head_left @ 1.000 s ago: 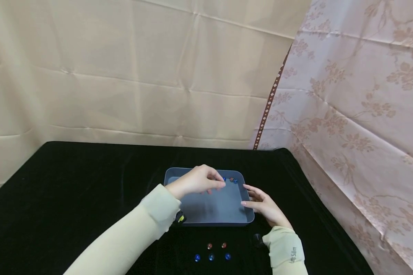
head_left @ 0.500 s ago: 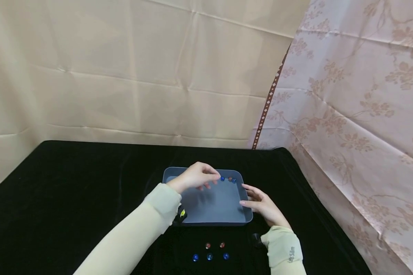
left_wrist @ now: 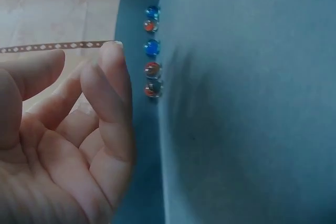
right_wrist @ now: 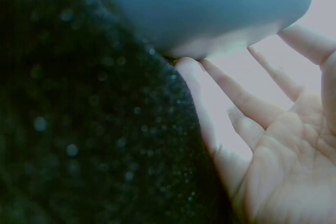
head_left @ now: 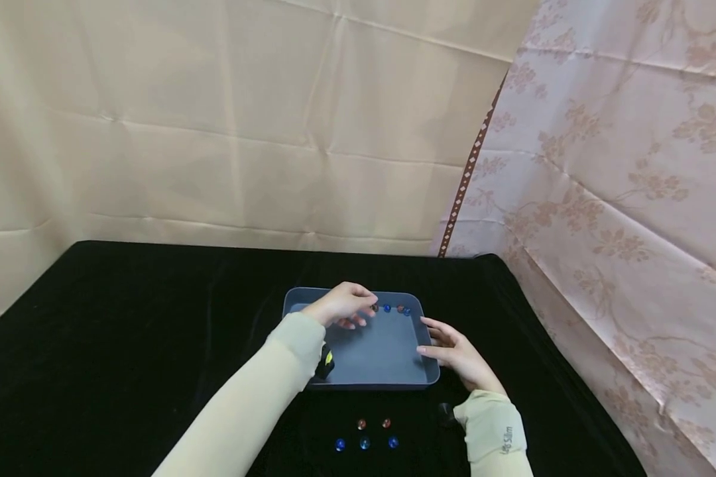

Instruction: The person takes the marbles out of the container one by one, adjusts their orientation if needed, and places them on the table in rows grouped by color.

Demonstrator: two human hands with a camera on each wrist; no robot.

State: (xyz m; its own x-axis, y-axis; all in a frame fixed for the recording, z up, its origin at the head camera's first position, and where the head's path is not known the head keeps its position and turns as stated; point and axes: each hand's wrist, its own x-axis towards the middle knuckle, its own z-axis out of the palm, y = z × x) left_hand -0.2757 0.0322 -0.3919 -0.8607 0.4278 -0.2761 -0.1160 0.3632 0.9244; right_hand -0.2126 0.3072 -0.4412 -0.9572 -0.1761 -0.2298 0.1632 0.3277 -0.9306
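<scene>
Over the far part of a grey-blue tray [head_left: 382, 358], my left hand [head_left: 343, 306] is near several glass marbles lined up along the far wall. In the left wrist view its thumb and fingers stand apart, with nothing between them. The row there includes a blue marble [left_wrist: 151, 48], an orange one [left_wrist: 150, 25] and a dark orange one [left_wrist: 152, 88] at its near end. My right hand [head_left: 459, 358] rests at the tray's right side. In the right wrist view its extended fingers touch the tray's outer wall [right_wrist: 220, 30].
On the black cloth [head_left: 155, 318] in front of the tray lie two orange marbles, one left [head_left: 361, 424] and one right, and a row of blue marbles [head_left: 364, 442]. A beige curtain [head_left: 215, 132] hangs behind the table and a floral one [head_left: 620, 165] at the right.
My left hand has shifted left and slightly toward the tray's far wall. A reddish marble now shows at its fingertips, beside the blue one. The right hand has stayed at the tray's side.
</scene>
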